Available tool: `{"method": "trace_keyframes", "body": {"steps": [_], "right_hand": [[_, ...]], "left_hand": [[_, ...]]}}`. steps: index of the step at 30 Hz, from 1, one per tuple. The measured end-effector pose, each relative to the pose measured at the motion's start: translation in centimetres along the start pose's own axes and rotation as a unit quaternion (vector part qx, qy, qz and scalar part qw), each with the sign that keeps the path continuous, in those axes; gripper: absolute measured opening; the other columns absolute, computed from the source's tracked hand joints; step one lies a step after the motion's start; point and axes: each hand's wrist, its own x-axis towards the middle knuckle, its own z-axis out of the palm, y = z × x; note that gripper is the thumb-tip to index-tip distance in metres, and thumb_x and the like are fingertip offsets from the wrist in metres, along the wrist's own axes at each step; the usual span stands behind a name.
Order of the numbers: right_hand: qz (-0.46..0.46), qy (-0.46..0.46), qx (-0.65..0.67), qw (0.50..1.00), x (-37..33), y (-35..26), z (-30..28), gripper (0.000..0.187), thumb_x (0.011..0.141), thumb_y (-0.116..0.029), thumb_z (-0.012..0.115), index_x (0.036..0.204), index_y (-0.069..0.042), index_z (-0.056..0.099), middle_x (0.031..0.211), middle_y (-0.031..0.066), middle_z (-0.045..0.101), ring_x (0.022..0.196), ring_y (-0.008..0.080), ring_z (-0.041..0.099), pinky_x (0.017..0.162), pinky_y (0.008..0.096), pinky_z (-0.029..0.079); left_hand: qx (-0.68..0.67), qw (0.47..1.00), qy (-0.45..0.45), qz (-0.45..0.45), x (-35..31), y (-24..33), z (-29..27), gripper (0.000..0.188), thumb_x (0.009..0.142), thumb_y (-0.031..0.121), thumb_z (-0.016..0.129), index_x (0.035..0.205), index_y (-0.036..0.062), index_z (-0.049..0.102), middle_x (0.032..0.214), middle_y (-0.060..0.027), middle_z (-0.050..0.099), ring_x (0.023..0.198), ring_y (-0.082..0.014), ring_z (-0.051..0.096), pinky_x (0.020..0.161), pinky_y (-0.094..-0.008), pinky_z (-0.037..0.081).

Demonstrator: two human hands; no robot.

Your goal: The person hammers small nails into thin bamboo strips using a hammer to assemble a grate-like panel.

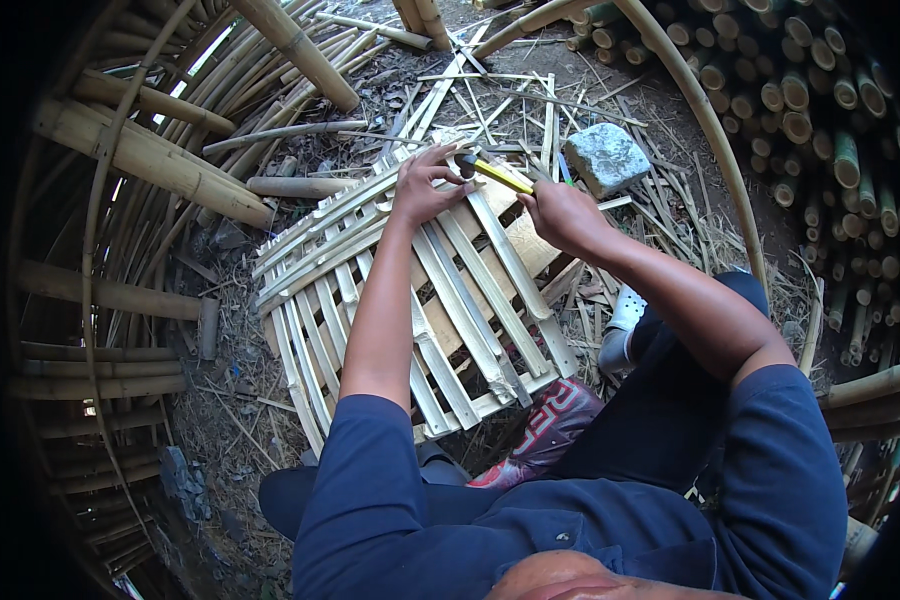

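Observation:
My right hand (568, 215) grips a hammer (503, 177) by its yellow and black handle. The dark hammer head is right beside the fingertips of my left hand (430, 187), over the far corner of a bamboo slat panel (485, 293). The thumb and fingers of my left hand are closed in a pinch at a slat end; whatever they hold is too small to make out. Pale split slats run lengthwise on the panel, with cross strips (332, 262) over them at the left and far side. The panel lies slanted in front of my legs.
A rough grey stone block (606, 160) sits beyond my right hand. Bamboo offcuts (450, 95) litter the ground. Stacked bamboo poles (820, 120) fill the right side, and a bamboo frame (150, 160) stands at left. A red printed sack (550, 430) lies by my legs.

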Motion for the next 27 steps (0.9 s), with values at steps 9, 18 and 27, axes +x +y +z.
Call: {"method": "trace_keyframes", "body": {"steps": [9, 18, 27], "right_hand": [[0.008, -0.020, -0.001, 1.000, -0.2, -0.5, -0.9, 0.043, 0.106, -0.035, 0.052, 0.096, 0.005, 0.065, 0.083, 0.0279, 0.069, 0.080, 0.0476, 0.067, 0.072, 0.0568, 0.051], [0.013, -0.005, 0.007, 1.000, 0.0, -0.6, -1.8, 0.043, 0.105, -0.033, 0.054, 0.091, 0.006, 0.069, 0.084, 0.0284, 0.070, 0.081, 0.0473, 0.069, 0.073, 0.0557, 0.052], [0.008, -0.001, 0.016, 1.000, 0.3, -1.3, -3.2, 0.044, 0.105, -0.032, 0.055, 0.091, 0.006, 0.070, 0.082, 0.0272, 0.070, 0.078, 0.0463, 0.069, 0.071, 0.0550, 0.053]], "left_hand": [[-0.001, 1.000, 0.010, 0.013, 0.1, 0.0, 0.1, 0.024, 0.072, 0.037, 0.092, 0.081, 0.0184, 0.082, 0.140, -0.0064, 0.066, 0.140, -0.0303, 0.052, 0.118, -0.0486, 0.033], [-0.050, 0.997, 0.010, 0.052, 0.0, -0.3, -0.4, 0.034, 0.067, 0.024, 0.088, 0.098, 0.0131, 0.079, 0.140, -0.0145, 0.064, 0.135, -0.0336, 0.056, 0.117, -0.0455, 0.038], [0.065, 0.997, -0.007, -0.041, -1.2, 2.3, -1.1, 0.044, 0.075, 0.031, 0.088, 0.114, 0.0170, 0.071, 0.128, 0.0002, 0.068, 0.130, -0.0231, 0.059, 0.122, -0.0715, 0.002]]}}
